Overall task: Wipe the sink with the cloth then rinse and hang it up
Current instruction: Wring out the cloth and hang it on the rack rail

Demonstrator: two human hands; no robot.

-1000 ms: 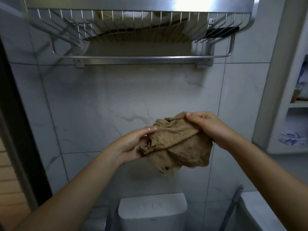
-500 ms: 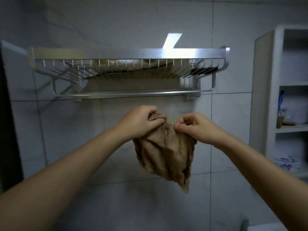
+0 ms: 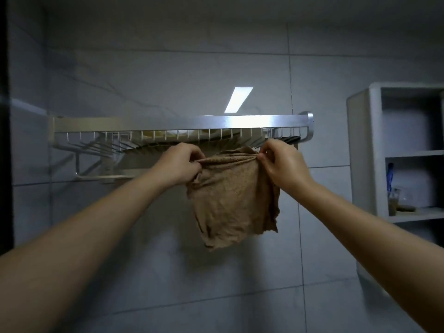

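Observation:
A brown cloth (image 3: pixel 233 200) hangs spread between both hands just below the metal wall rack (image 3: pixel 182 124). My left hand (image 3: pixel 179 164) pinches its upper left corner and my right hand (image 3: pixel 281 164) pinches the upper right corner. The cloth's top edge sits at the height of the rack's lower rail (image 3: pixel 96 175), whose middle and right parts are hidden behind my hands and the cloth. I cannot tell whether the cloth touches the rail. The sink is out of view.
The rack's wire basket holds pale items seen through its bars. A white shelf unit (image 3: pixel 374 164) stands on the right with a cup and a blue item on one shelf. Grey tiled wall (image 3: pixel 168 272) fills the background. A dark frame (image 3: pixel 3 116) borders the left.
My hands have risen with the cloth toward the rack and moved apart, spreading its bunched top edge flat. The view has tilted upward, so the toilet tank below has gone out of view.

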